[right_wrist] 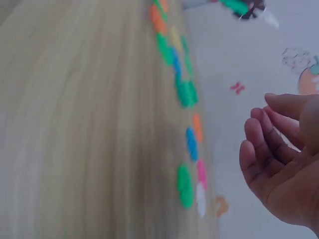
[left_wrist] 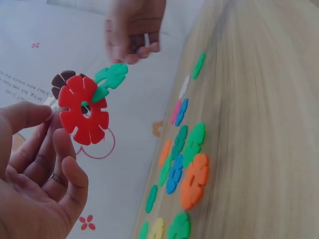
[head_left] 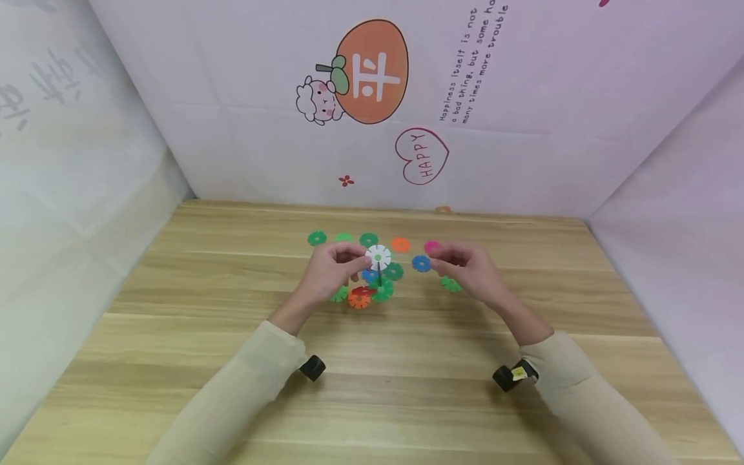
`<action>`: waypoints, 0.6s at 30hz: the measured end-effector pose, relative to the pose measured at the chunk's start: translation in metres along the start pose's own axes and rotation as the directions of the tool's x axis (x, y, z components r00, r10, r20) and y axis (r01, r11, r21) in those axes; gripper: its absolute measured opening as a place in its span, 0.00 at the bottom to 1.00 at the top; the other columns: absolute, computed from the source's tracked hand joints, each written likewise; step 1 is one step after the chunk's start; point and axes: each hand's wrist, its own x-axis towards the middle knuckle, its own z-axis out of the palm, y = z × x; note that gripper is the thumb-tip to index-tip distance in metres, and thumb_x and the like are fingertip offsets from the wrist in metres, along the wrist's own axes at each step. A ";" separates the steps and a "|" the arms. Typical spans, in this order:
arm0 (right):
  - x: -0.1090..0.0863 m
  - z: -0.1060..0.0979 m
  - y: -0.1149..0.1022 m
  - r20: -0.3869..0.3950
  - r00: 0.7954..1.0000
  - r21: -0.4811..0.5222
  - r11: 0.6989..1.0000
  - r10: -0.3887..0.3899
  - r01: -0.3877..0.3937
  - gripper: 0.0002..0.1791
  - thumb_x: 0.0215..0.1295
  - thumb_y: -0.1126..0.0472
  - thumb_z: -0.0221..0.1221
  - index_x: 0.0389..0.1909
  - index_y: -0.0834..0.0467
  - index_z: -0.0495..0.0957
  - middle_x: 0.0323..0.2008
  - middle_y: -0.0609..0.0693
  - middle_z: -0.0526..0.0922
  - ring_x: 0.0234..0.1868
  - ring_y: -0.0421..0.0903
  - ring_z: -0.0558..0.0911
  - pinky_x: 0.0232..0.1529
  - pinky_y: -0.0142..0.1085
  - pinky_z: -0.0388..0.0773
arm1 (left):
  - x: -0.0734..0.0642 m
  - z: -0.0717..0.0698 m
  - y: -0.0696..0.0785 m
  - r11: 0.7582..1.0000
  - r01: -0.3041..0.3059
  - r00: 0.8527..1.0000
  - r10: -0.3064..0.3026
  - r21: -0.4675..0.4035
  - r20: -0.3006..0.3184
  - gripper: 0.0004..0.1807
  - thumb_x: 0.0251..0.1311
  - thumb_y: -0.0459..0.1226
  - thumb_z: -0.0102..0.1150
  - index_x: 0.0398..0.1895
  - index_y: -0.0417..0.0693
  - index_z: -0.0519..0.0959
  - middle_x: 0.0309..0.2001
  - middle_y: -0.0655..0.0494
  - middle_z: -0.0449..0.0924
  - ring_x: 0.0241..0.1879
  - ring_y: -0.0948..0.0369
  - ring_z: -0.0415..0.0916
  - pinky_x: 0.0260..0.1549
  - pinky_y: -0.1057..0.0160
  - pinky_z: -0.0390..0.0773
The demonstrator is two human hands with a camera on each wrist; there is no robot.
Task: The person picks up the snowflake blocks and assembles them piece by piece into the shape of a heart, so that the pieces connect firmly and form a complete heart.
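Pinching the rim of a white disc [head_left: 385,259] between thumb and fingers, the left hand [head_left: 330,272] holds a cluster of flower-shaped discs above the worktop [head_left: 383,400], near mid-width and toward the far edge. In the cluster are also a brown disc [left_wrist: 63,79], a red disc [left_wrist: 97,118] and a green disc [left_wrist: 113,76], the green one slotted into the red. Gripping only that rim probably leaves other slots free and in sight, and the raised hold seems to keep the cluster clear of the loose pieces.

The right hand [head_left: 473,272] is lifted on the other side, over the far half of the worktop. Its fingers are loosely bent with the thumb close by; the right wrist view shows no piece between them. Below, apart from those fingers, a blue disc [right_wrist: 192,144] lies on the worktop beside a pink disc [right_wrist: 201,173], with an orange disc [head_left: 400,244] to their left. Such spacing toward the far edge likely lets pieces be picked up singly.
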 end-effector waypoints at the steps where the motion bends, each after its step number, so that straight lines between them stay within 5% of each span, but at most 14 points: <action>1: 0.000 -0.003 0.006 0.006 1.000 -0.052 0.999 0.006 -0.006 0.12 0.67 0.64 0.65 0.47 0.67 0.83 0.37 0.59 0.84 0.34 0.51 0.80 0.33 0.33 0.79 | 0.000 -0.001 0.000 1.000 0.002 1.000 -0.002 -0.003 0.001 0.06 0.65 0.34 0.66 0.40 0.39 0.85 0.32 0.47 0.83 0.25 0.56 0.74 0.21 0.66 0.73; 8: -0.004 -0.020 0.033 0.060 0.988 -0.381 0.918 0.142 -0.109 0.19 0.63 0.62 0.69 0.50 0.69 0.80 0.34 0.56 0.83 0.34 0.49 0.80 0.35 0.39 0.79 | 0.001 -0.004 -0.002 1.000 0.026 1.000 -0.026 -0.016 -0.012 0.07 0.64 0.33 0.66 0.40 0.36 0.85 0.32 0.50 0.86 0.23 0.57 0.73 0.21 0.67 0.73; 13: -0.008 -0.022 0.043 0.109 0.970 -0.478 0.867 0.217 -0.141 0.21 0.64 0.58 0.69 0.52 0.66 0.79 0.37 0.56 0.83 0.38 0.51 0.80 0.41 0.46 0.80 | 0.000 -0.004 -0.005 0.998 0.054 0.998 -0.054 -0.021 -0.016 0.08 0.63 0.33 0.67 0.40 0.35 0.85 0.32 0.50 0.86 0.22 0.59 0.73 0.20 0.69 0.71; 18: -0.009 -0.022 0.044 0.113 0.964 -0.487 0.859 0.240 -0.157 0.20 0.64 0.58 0.69 0.51 0.65 0.79 0.37 0.55 0.82 0.39 0.51 0.79 0.42 0.46 0.79 | -0.001 -0.004 -0.008 0.997 0.074 0.997 -0.074 -0.017 -0.018 0.08 0.64 0.34 0.67 0.40 0.36 0.85 0.32 0.49 0.86 0.22 0.59 0.72 0.20 0.68 0.71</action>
